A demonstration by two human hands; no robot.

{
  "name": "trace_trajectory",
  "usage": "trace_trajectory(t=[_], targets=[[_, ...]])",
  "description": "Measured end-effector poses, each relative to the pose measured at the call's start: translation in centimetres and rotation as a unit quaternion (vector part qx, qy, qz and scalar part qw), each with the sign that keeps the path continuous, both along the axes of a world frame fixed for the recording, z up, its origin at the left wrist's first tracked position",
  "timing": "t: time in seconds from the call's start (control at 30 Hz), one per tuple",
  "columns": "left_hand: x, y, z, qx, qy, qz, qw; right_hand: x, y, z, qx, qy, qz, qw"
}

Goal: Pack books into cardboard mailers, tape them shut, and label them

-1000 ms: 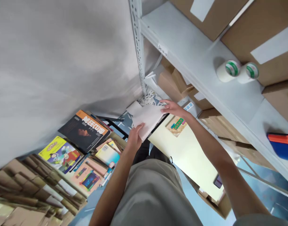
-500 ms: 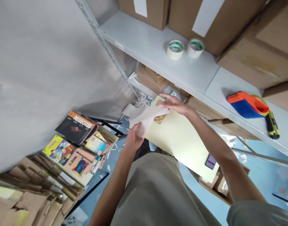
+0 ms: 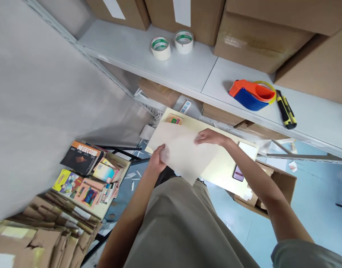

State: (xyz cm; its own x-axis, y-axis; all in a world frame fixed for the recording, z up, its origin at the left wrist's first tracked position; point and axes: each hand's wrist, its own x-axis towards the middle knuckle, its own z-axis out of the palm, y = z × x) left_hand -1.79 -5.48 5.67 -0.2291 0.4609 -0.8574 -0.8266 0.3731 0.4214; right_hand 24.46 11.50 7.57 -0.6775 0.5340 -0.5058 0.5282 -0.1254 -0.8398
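A white sheet of paper (image 3: 184, 152) is spread out above the pale yellow tabletop (image 3: 215, 167). My left hand (image 3: 157, 159) grips its left edge, with the thumb on top. At the right edge, my right hand (image 3: 210, 137) pinches the sheet between thumb and fingers. Behind the paper, partly covered by it, lies a small item with a coloured picture (image 3: 174, 119). To the right of the paper a phone (image 3: 238, 174) rests on the tabletop, beside my right forearm.
Above the table runs a grey shelf (image 3: 184, 70) with tape rolls (image 3: 160, 48), an orange-and-blue tape dispenser (image 3: 251, 95), a yellow-and-black cutter (image 3: 286, 109) and cardboard boxes (image 3: 260, 44). Books (image 3: 80, 158) and folded cardboard (image 3: 45, 230) stand at left. An open carton (image 3: 282, 186) sits at lower right.
The paper, folded over before, is now opened out wide. My right hand has moved from the table's far end to the sheet's right edge. The view has turned to the right.
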Motion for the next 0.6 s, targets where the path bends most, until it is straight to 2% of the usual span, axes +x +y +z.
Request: trace_trajectory(t=[0.1,0.2,0.33,0.43,0.53,0.6], targets=[[1.5,0.4,0.2,-0.028,-0.020,-0.001,0.999,2.7,-1.4,-0.4,0.020,-0.009,-0.012,1.000],[3.7,0.4,0.4,-0.036,-0.035,-0.023,0.998,6.1,-1.8,0.2,0.069,-0.040,-0.042,0.996],[7.0,-1.0,0.1,-0.039,-0.062,-0.103,0.992,11.3,-1.1,0.7,0.109,-0.074,-0.011,0.991],[8.2,-2.5,-0.7,-0.051,-0.086,-0.248,0.964,14.4,-0.7,-1.0,0.092,-0.138,0.015,0.986],[6.9,-2.8,-2.1,-0.032,-0.060,-0.443,0.894,16.1,-1.0,-4.6,0.046,-0.246,0.000,0.968],[4.6,-1.5,-3.7,0.013,0.040,-0.527,0.849,16.3,-1.6,-7.3,0.036,-0.308,-0.018,0.950]])
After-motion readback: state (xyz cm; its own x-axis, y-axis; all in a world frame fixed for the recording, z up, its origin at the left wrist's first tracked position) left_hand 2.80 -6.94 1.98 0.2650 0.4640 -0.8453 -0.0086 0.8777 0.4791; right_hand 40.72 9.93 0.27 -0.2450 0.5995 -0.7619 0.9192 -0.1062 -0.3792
